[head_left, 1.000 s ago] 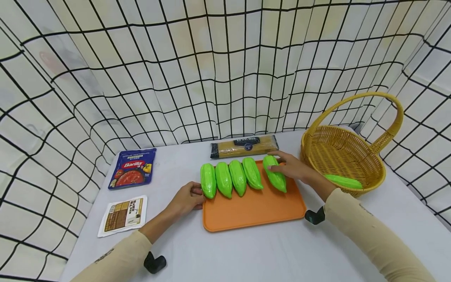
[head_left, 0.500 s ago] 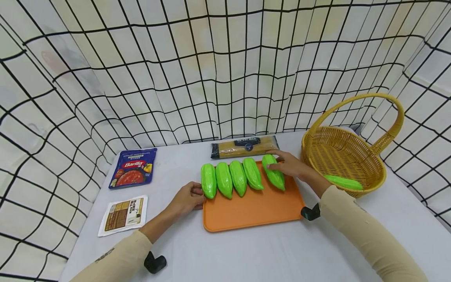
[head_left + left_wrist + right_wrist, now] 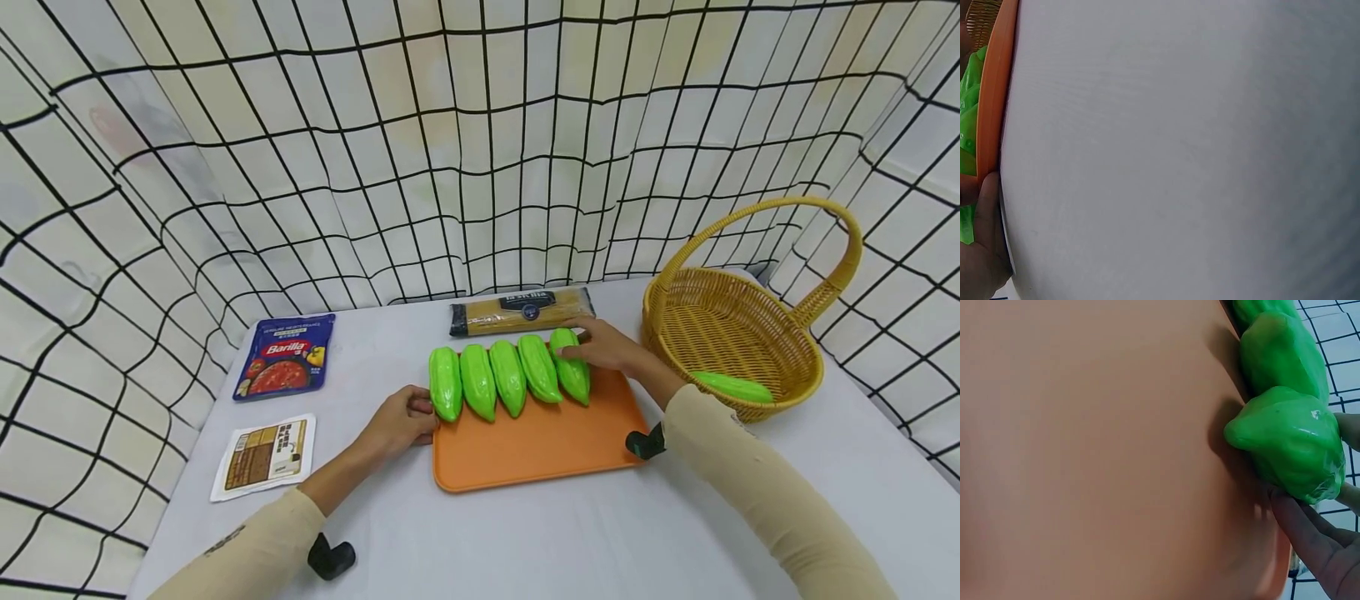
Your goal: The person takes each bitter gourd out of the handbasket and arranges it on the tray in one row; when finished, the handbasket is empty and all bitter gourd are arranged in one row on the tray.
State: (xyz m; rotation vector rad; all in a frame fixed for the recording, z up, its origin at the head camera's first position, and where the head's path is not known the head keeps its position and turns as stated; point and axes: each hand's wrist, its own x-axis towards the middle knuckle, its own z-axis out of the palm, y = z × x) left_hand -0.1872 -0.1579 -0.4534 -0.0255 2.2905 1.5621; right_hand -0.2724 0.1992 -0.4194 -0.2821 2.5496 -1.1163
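Five-like row aside, several glossy, bright green ridged gourds lie side by side along the far half of an orange tray (image 3: 525, 454). My right hand (image 3: 606, 343) grips the rightmost gourd (image 3: 572, 371) near its far end; the gourd's tapered tip points toward me. In the right wrist view, the thumb and fingers sit around this gourd (image 3: 1294, 440), which overlaps its neighbour (image 3: 1282, 353). My left hand (image 3: 396, 422) pinches the tray's left edge beside the leftmost gourd (image 3: 446, 383). The left wrist view has its fingertips at the orange rim (image 3: 994, 100).
A yellow wicker basket (image 3: 810, 367) with a tall handle stands at the right, another green gourd (image 3: 733, 387) inside. Behind the tray lies a pack of spaghetti (image 3: 487, 317). At the left lie a blue Barilla pouch (image 3: 285, 358) and a white-and-brown packet (image 3: 264, 457). Black-gridded cloth encloses the table.
My right hand has moved left with the rightmost gourd, bringing it up close to its neighbour in the row. The left hand has stayed at the tray's edge.
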